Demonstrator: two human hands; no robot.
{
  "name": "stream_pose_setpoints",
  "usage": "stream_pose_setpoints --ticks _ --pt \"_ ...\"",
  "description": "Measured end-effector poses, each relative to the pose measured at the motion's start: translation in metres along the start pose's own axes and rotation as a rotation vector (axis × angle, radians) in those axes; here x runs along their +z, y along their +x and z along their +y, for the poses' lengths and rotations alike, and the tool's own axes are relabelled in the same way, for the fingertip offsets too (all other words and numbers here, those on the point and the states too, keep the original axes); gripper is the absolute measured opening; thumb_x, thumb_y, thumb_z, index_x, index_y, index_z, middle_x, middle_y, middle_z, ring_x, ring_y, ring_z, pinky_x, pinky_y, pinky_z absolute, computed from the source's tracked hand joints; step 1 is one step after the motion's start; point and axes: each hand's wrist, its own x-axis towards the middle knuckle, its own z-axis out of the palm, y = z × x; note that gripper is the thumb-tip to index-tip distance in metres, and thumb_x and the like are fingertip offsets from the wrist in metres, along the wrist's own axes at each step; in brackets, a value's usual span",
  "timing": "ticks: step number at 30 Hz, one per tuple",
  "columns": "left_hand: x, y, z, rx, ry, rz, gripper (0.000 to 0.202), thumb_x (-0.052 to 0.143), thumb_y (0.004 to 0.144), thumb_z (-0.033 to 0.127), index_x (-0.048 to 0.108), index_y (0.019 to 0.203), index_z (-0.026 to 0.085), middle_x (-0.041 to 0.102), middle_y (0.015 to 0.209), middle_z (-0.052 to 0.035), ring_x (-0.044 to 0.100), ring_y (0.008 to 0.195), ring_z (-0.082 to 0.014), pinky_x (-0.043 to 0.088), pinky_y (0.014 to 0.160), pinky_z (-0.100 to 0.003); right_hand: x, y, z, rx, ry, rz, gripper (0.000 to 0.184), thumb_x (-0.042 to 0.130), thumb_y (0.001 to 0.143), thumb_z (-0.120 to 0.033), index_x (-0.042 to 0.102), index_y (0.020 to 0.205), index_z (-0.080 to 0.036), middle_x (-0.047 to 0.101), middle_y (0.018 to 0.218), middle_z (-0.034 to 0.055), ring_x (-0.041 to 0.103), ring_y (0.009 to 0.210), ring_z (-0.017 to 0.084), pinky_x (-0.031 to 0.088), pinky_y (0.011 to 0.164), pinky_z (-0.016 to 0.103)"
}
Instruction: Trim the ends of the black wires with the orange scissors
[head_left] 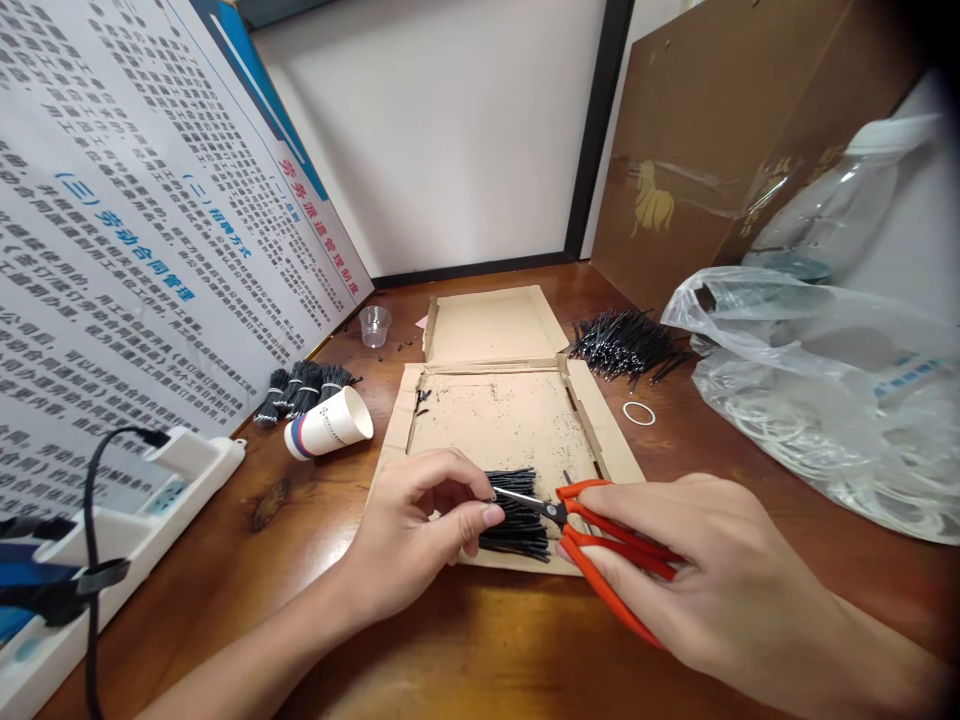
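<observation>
My right hand (697,570) grips a pair of scissors (600,560) with red handles, its blades pointing left. The blade tips reach the fingertips of my left hand (427,520), whose thumb and forefinger are pinched together. Whatever sits in that pinch is too small or hidden to make out. Under the blades and fingers, a row of short black wire pieces (517,540) lies on the near part of an opened cardboard box (487,410). Small dark bits are scattered over the cardboard.
A pile of black wires (622,345) and a white rubber band (639,413) lie right of the box, beside a plastic bag (810,420) of bands. At left are tied black bundles (304,390), a tipped paper cup (330,425), a clear cup (375,326) and a power strip (150,530).
</observation>
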Motion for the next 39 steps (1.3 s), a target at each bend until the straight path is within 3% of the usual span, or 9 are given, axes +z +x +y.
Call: stream_pose_setpoints --ticks 4,9,15,17,22,30,34,37,39 --pt "-0.002 0.003 0.001 0.000 0.025 0.008 0.009 0.069 0.082 0.014 0.063 0.076 0.013 0.058 0.070 0.0008 0.057 0.047 -0.0052 0.045 0.041 -0.016 0.000 -0.001 0.003 0.018 -0.008 0.071 0.008 0.058 0.085 -0.016 0.066 0.083 -0.015 0.068 0.065 -0.0003 0.053 0.045 0.008 0.036 0.046 0.023" --pt "-0.008 0.007 -0.003 0.050 0.128 0.028 0.008 0.066 0.085 0.015 0.063 0.078 0.014 0.058 0.063 0.0023 0.056 0.045 -0.0061 0.045 0.041 -0.016 -0.002 0.006 0.012 0.049 -0.028 0.161 0.008 0.060 0.084 -0.015 0.067 0.079 -0.014 0.063 0.056 -0.0024 0.045 0.042 0.006 0.037 0.046 0.021" --pt "-0.022 0.017 -0.010 0.518 0.655 0.057 0.007 0.060 0.091 0.013 0.067 0.091 0.015 0.067 0.073 -0.0007 0.056 0.053 -0.0068 0.046 0.051 -0.019 -0.011 0.016 0.027 0.112 -0.086 0.268 0.018 0.061 0.083 -0.023 0.069 0.071 -0.012 0.049 0.045 -0.0044 0.032 0.040 0.006 0.030 0.040 0.022" --pt "-0.025 0.025 -0.010 0.576 0.770 0.061 0.008 0.059 0.092 0.014 0.067 0.091 0.015 0.068 0.073 -0.0013 0.057 0.058 -0.0091 0.046 0.056 -0.022 -0.015 0.018 0.031 0.153 -0.086 0.279 0.022 0.061 0.083 -0.025 0.069 0.067 -0.012 0.044 0.043 -0.0049 0.030 0.040 0.006 0.027 0.039 0.023" --pt "-0.021 0.066 -0.014 0.380 1.182 -0.116 0.015 0.056 0.091 0.016 0.071 0.087 0.017 0.070 0.088 -0.0056 0.063 0.076 -0.0159 0.049 0.070 -0.028 -0.021 0.022 0.046 0.253 -0.101 0.311 0.025 0.062 0.081 -0.031 0.067 0.064 -0.014 0.044 0.045 -0.0044 0.033 0.042 0.007 0.029 0.043 0.024" --pt "-0.005 0.145 -0.028 0.265 1.313 -0.143 0.026 0.049 0.089 0.013 0.073 0.080 0.012 0.067 0.090 -0.0122 0.062 0.079 -0.0203 0.044 0.070 -0.031 -0.018 0.023 0.072 0.380 -0.155 0.228 0.032 0.058 0.081 -0.035 0.058 0.056 -0.017 0.042 0.044 -0.0034 0.031 0.045 0.009 0.025 0.048 0.027" --pt "0.007 0.143 -0.027 0.229 1.327 -0.142 0.023 0.049 0.089 0.015 0.072 0.085 0.010 0.067 0.095 -0.0148 0.061 0.079 -0.0219 0.042 0.068 -0.032 -0.018 0.023 0.075 0.388 -0.159 0.213 0.030 0.058 0.080 -0.035 0.058 0.056 -0.017 0.041 0.045 -0.0035 0.030 0.045 0.009 0.024 0.049 0.028" --pt "0.025 0.117 -0.015 0.207 1.311 -0.131 0.024 0.048 0.092 0.019 0.070 0.089 0.011 0.069 0.093 -0.0141 0.062 0.080 -0.0223 0.042 0.069 -0.032 -0.019 0.023 0.077 0.399 -0.160 0.220 0.028 0.058 0.079 -0.034 0.058 0.056 -0.017 0.040 0.045 -0.0039 0.029 0.046 0.009 0.024 0.050 0.028" --pt "0.040 0.094 -0.004 0.192 1.296 -0.163 0.027 0.051 0.093 0.027 0.070 0.079 0.013 0.069 0.078 -0.0110 0.062 0.072 -0.0216 0.042 0.066 -0.032 -0.020 0.024 0.078 0.411 -0.164 0.232 0.028 0.058 0.079 -0.033 0.056 0.055 -0.017 0.038 0.046 -0.0042 0.027 0.047 0.009 0.024 0.051 0.028"
